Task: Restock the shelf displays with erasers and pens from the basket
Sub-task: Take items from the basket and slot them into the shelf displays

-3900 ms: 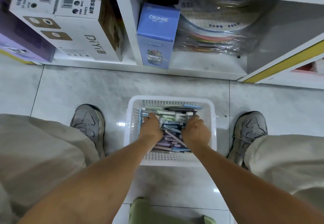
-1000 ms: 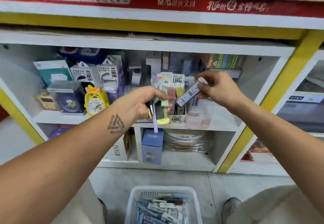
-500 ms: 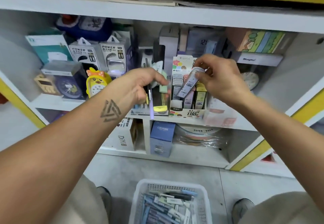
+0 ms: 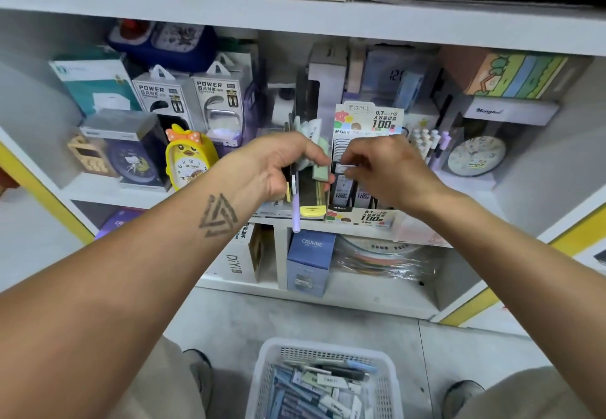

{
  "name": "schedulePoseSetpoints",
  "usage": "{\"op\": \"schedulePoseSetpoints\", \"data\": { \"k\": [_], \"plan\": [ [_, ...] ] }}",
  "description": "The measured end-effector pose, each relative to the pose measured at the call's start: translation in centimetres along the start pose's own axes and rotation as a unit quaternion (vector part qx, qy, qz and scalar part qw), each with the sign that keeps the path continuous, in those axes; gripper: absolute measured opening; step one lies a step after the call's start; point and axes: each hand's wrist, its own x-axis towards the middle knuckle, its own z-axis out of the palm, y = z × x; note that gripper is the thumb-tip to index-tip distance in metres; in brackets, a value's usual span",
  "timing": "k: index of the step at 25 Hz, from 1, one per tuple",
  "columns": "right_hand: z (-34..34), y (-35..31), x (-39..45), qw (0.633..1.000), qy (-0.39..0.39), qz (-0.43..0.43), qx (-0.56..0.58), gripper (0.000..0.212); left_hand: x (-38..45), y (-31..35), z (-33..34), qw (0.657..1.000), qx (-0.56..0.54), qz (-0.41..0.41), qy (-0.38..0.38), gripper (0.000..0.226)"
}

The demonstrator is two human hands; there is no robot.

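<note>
Stock is pinched in both hands: a bunch of pens and erasers (image 4: 319,169) in the left hand (image 4: 278,169), one slim pack (image 4: 344,186) in the right hand (image 4: 387,172), lowered into the display box (image 4: 364,215) on the shelf (image 4: 108,189). Light, stiff and probably slick, each is best gripped at its top end.

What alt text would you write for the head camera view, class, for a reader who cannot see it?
A person's right hand slots a small packet into a display box on a shop shelf, while the left hand holds a bunch of pens and erasers. A white basket of more stock sits on the floor below.
</note>
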Motion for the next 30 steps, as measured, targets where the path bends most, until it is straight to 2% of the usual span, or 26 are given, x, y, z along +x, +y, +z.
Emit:
{"op": "schedulePoseSetpoints", "data": {
  "k": [3, 5, 7, 8, 10, 12, 14, 18, 20, 22, 25, 27, 30],
  "plan": [
    [-0.2, 0.2, -0.2, 0.992, 0.012, -0.06, -0.113, 0.025, -0.1, 0.0, 0.1, 1.0, -0.009, 0.006, -0.02, 0.015],
    [-0.9, 0.3, -0.3, 0.993, 0.06, -0.047, -0.088, 0.027, -0.2, 0.0, 0.2, 0.999, -0.014, 0.013, -0.035, 0.013],
    [-1.4, 0.3, -0.3, 0.996, 0.091, 0.02, 0.006, 0.024, -0.3, 0.0, 0.5, 0.998, -0.021, 0.018, -0.053, 0.009],
    [-1.6, 0.1, -0.4, 0.989, 0.082, 0.072, 0.097, 0.021, -0.4, 0.0, 0.7, 0.998, -0.027, 0.023, -0.061, 0.008],
    [-2.1, -0.4, -0.9, 0.932, 0.036, 0.167, 0.32, 0.014, -0.5, 0.0, 1.2, 0.996, -0.037, 0.034, -0.078, 0.011],
    [-2.8, -0.6, -1.5, 0.88, 0.004, 0.193, 0.435, 0.018, -0.5, -0.1, 1.9, 0.994, -0.042, 0.038, -0.09, 0.017],
    [-3.3, -0.4, -2.0, 0.86, -0.012, 0.188, 0.473, 0.027, -0.6, -0.3, 2.5, 0.993, -0.049, 0.044, -0.1, 0.022],
    [-4.6, 0.2, -2.9, 0.858, -0.074, 0.204, 0.466, 0.044, -0.1, -0.4, 3.6, 0.993, -0.064, 0.075, -0.061, 0.041],
    [-4.7, 0.1, -3.5, 0.848, -0.131, 0.214, 0.466, 0.054, 0.1, -0.2, 3.9, 0.989, -0.095, 0.097, -0.055, 0.042],
    [-4.5, -0.4, -4.0, 0.84, -0.148, 0.213, 0.476, 0.052, 0.1, -0.2, 4.1, 0.984, -0.131, 0.104, -0.067, 0.041],
    [-4.9, 0.0, -4.1, 0.87, -0.092, 0.211, 0.437, 0.044, 0.4, -0.2, 4.4, 0.98, -0.158, 0.108, -0.055, 0.041],
    [-5.4, 0.8, -4.0, 0.892, -0.024, 0.221, 0.393, 0.03, 0.6, -0.1, 4.5, 0.976, -0.19, 0.096, -0.052, 0.037],
    [-6.2, 2.0, -3.9, 0.888, 0.097, 0.24, 0.38, 0.025, 0.5, -0.3, 4.4, 0.976, -0.197, 0.059, -0.073, 0.026]
  ]
}}
